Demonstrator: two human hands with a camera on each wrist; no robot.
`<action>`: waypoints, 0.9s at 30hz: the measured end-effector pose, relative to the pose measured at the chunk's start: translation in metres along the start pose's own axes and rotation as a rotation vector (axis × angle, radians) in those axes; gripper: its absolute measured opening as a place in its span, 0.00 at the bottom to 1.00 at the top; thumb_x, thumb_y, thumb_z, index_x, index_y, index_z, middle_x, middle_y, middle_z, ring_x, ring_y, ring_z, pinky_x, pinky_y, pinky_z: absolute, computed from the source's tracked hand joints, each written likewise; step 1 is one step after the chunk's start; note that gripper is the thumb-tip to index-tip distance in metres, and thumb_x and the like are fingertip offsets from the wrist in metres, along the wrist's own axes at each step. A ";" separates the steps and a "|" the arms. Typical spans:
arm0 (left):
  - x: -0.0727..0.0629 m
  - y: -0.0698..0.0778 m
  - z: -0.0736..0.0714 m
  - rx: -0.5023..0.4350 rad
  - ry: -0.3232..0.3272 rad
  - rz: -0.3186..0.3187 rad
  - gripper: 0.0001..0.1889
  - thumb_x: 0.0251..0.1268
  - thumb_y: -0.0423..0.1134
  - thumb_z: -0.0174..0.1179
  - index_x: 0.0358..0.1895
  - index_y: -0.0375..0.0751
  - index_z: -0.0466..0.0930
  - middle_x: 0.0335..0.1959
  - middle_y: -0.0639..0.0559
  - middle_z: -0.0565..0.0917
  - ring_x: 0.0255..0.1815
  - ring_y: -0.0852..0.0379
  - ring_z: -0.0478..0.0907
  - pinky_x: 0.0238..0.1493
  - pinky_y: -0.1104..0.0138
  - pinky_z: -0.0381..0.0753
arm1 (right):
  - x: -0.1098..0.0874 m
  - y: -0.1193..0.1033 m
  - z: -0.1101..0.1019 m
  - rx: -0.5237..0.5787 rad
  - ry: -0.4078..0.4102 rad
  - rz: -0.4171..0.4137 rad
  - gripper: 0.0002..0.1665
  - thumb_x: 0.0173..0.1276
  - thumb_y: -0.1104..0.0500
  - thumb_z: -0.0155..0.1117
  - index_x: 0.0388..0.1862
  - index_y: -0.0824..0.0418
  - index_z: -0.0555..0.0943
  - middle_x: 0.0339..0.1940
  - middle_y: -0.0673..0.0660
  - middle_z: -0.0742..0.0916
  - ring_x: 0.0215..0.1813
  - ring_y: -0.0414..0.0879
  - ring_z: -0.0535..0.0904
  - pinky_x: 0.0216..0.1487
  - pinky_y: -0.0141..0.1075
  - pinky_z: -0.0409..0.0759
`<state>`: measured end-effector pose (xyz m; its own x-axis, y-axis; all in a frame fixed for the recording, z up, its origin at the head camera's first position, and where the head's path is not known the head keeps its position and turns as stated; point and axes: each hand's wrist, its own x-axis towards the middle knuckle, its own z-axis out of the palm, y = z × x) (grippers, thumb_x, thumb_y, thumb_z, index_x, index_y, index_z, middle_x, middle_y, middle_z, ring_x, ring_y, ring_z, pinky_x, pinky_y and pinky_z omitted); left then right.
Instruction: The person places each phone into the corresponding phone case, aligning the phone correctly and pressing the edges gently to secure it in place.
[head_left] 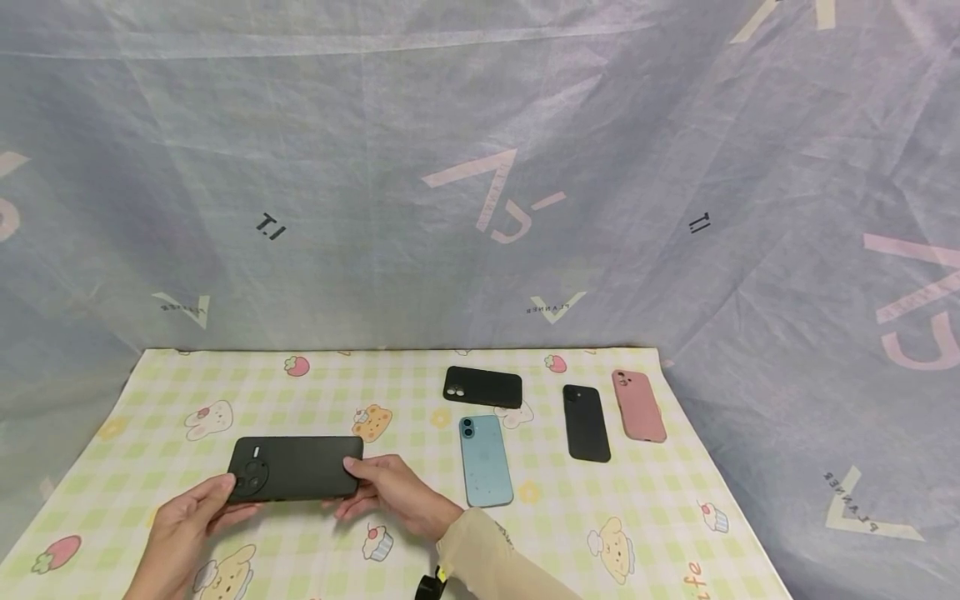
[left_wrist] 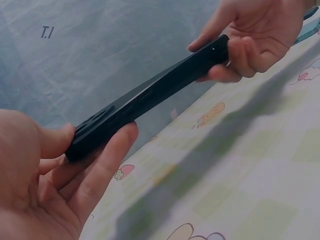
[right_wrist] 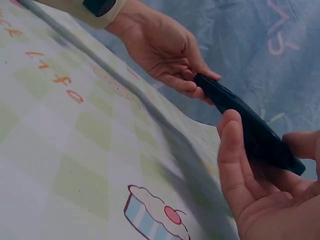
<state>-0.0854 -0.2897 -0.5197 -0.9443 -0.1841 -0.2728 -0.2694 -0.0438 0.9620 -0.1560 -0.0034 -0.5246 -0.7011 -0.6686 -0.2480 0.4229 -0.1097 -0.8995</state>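
A grey-blue printed curtain (head_left: 360, 183) stands behind and beside a table (head_left: 135, 467) covered with a green-and-white checked cloth bearing cartoon prints. The black phone (head_left: 307, 468) is at the left of the table, held lengthwise between both hands; whether it wears a case cannot be determined. The left hand (head_left: 182, 527) grips the end with the round camera ring; the right hand (head_left: 393, 496) grips the opposite end. The hands are apart, each clamped on its own end. The head view shows the back face but not the clearance beneath. The left wrist view shows the long edge, thumbs above and fingers below, with the phone raised over its shadow (left_wrist: 165, 185). The right wrist view alone shows the left cuff (right_wrist: 115, 15) and a dark device (right_wrist: 100, 5) upon it. Only the head view gives the full layout to the right: a black case (head_left: 483, 387) lying crosswise, a blue phone (head_left: 487, 462) nearer the person, a dark phone (head_left: 587, 423), and a pink case (head_left: 640, 407) just beside it.
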 end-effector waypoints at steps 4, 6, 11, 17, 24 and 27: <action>-0.002 -0.001 -0.003 -0.013 -0.007 0.028 0.26 0.85 0.49 0.57 0.70 0.31 0.73 0.39 0.69 0.88 0.39 0.55 0.93 0.48 0.71 0.89 | -0.001 0.000 -0.002 0.002 -0.045 0.026 0.25 0.84 0.43 0.61 0.57 0.62 0.90 0.45 0.66 0.93 0.34 0.42 0.90 0.39 0.32 0.90; -0.004 -0.001 -0.004 -0.020 -0.015 0.046 0.15 0.85 0.48 0.57 0.61 0.44 0.80 0.39 0.67 0.89 0.38 0.55 0.93 0.47 0.72 0.89 | -0.002 0.001 -0.002 0.004 -0.060 0.035 0.25 0.84 0.44 0.61 0.56 0.63 0.90 0.44 0.66 0.93 0.34 0.42 0.90 0.39 0.32 0.90; -0.005 0.000 -0.004 -0.048 -0.025 0.073 0.05 0.86 0.44 0.57 0.50 0.59 0.82 0.40 0.69 0.89 0.37 0.55 0.93 0.46 0.72 0.89 | -0.004 0.001 -0.002 0.024 -0.072 0.040 0.23 0.85 0.47 0.61 0.57 0.64 0.89 0.47 0.69 0.92 0.37 0.41 0.91 0.42 0.31 0.90; -0.006 0.000 -0.004 -0.052 -0.023 0.069 0.04 0.85 0.45 0.58 0.50 0.60 0.83 0.41 0.71 0.88 0.38 0.56 0.92 0.47 0.72 0.89 | -0.003 0.002 -0.002 0.033 -0.062 0.030 0.22 0.85 0.48 0.61 0.56 0.65 0.89 0.46 0.69 0.92 0.37 0.41 0.91 0.42 0.30 0.89; -0.007 0.001 -0.002 -0.069 -0.021 0.080 0.06 0.86 0.44 0.57 0.48 0.59 0.83 0.43 0.74 0.86 0.38 0.57 0.92 0.48 0.70 0.89 | -0.002 0.002 -0.003 0.052 -0.050 0.037 0.21 0.84 0.48 0.63 0.57 0.64 0.89 0.46 0.69 0.92 0.38 0.41 0.91 0.41 0.29 0.89; -0.006 0.002 -0.001 -0.063 -0.010 0.061 0.05 0.86 0.44 0.57 0.51 0.55 0.83 0.42 0.75 0.85 0.39 0.58 0.92 0.48 0.70 0.89 | -0.002 0.002 -0.003 0.064 -0.046 0.043 0.20 0.84 0.49 0.63 0.57 0.64 0.89 0.46 0.69 0.92 0.38 0.42 0.91 0.42 0.29 0.89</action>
<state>-0.0798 -0.2895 -0.5161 -0.9605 -0.1788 -0.2130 -0.1989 -0.0940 0.9755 -0.1551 -0.0001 -0.5266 -0.6548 -0.7068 -0.2678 0.4890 -0.1259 -0.8632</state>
